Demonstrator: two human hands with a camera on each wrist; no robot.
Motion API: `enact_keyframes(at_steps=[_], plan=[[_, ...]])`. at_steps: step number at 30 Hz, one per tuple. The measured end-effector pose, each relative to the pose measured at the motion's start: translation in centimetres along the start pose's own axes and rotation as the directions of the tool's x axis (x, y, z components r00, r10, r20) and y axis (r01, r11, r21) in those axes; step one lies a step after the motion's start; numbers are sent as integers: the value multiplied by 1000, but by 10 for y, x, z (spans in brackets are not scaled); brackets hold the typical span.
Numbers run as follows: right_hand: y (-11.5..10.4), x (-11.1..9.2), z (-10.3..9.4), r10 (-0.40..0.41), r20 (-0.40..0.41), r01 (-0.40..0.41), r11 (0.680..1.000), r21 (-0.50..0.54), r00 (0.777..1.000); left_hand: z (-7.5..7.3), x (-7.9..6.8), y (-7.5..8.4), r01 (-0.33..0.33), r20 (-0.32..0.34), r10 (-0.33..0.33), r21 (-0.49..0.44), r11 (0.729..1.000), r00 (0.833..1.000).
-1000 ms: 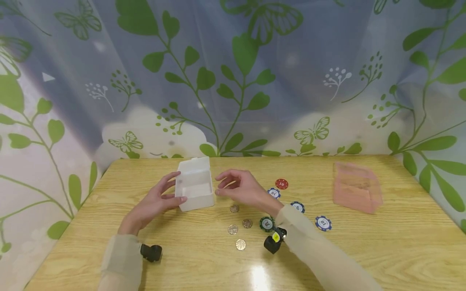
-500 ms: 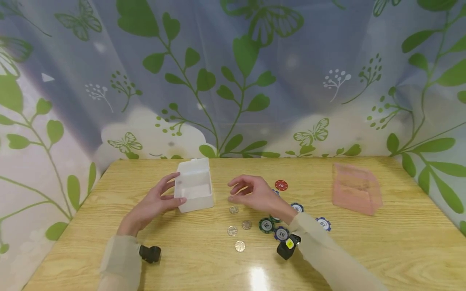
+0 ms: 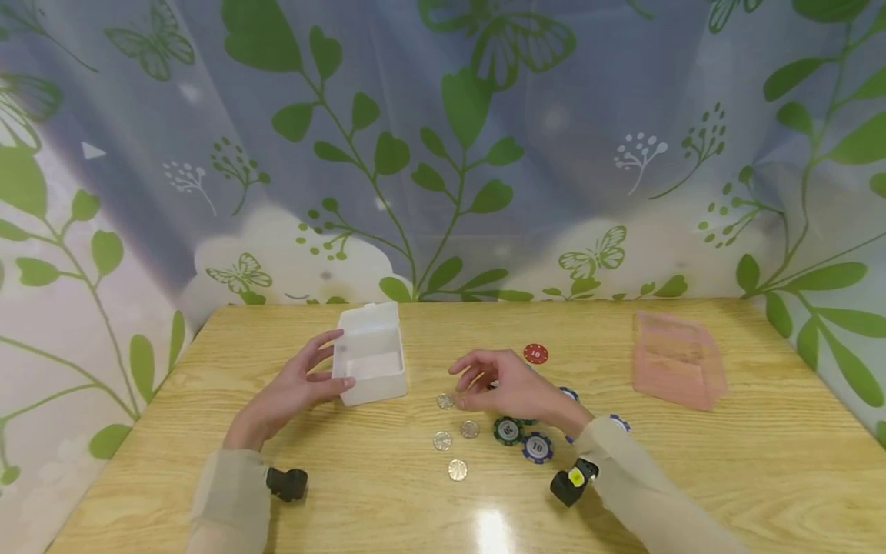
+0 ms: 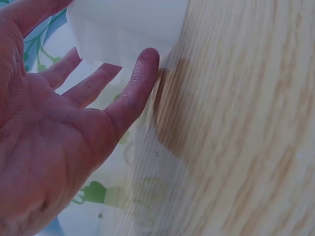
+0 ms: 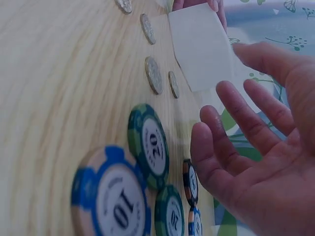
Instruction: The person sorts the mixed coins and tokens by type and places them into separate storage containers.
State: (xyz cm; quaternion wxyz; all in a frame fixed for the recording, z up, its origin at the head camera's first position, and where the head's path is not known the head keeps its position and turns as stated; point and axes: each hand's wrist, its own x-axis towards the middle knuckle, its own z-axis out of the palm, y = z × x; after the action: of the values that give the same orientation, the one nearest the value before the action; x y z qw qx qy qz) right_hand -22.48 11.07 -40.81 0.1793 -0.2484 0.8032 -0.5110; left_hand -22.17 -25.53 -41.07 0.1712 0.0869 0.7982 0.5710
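A white lidded box (image 3: 374,391) stands on the table with its lid folded back. My left hand (image 3: 294,388) grips its left side, thumb at the front corner and fingers along the far side. In the left wrist view the thumb touches the box wall (image 4: 128,34). My right hand (image 3: 508,388) hovers above the chips, its fingers loosely bent and holding nothing. Several coins lie between the hands, among them a coin (image 3: 445,401) near the right thumb and a coin (image 3: 457,470) closest to me. A green poker chip (image 3: 508,431) and a blue poker chip (image 3: 537,447) lie below the right hand.
A red poker chip (image 3: 536,353) lies behind the right hand. Other chips are partly hidden under the right hand and wrist. A pink translucent item (image 3: 678,362), perhaps a pouch, lies at the right. A patterned curtain (image 3: 443,154) hangs at the table's far edge.
My right hand has moved right and toward me, away from the white box to above the chips. The left hand and the box have stayed in place.
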Motion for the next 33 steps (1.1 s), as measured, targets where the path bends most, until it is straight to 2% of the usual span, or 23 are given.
enact_keyframes(at_steps=[6, 16, 25, 33], plan=[[1, -10, -1, 17, 57, -12, 997, -76, 998, 0, 1, -1, -5, 1, 5, -6, 1000, 1000], [4, -14, 2, -11, 105, 30, 983, -182, 994, 0, 1, -2, -8, -1, 8, -4, 1000, 1000], [5, -13, 10, -8, 88, 35, 951, -307, 996, 0, 1, -2, -3, -4, 3, -4, 1000, 1000], [1, -11, 16, 29, 79, -1, 945, -328, 996, 1, -1, 0, 0, 3, 0, -12, 1000, 1000]])
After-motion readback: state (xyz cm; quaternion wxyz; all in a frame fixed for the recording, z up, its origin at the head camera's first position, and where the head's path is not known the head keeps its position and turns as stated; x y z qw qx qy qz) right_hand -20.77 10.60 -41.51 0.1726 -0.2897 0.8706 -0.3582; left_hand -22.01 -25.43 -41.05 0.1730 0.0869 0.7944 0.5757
